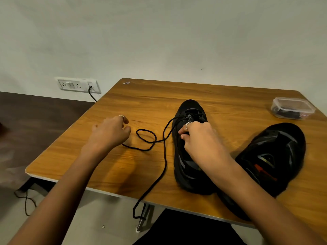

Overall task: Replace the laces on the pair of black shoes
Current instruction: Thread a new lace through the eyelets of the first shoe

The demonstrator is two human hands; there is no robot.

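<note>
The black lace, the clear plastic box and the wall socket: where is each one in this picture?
black lace (165,161): head view, on the strand running toward the table's near edge.
clear plastic box (292,107): head view, on its lid.
wall socket (77,85): head view, on its white faceplate.

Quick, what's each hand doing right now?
Left hand: loosely curled, holding nothing, beside the black lace.
Right hand: pinching the lace at the left shoe.

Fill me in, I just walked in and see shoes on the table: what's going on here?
A person is lacing a black shoe on a wooden table. The right hand pinches the black lace at the eyelets; its loose end trails off the table's edge. The left hand hovers by a loop of lace. The second shoe lies to the right, beside a plastic box.
</note>
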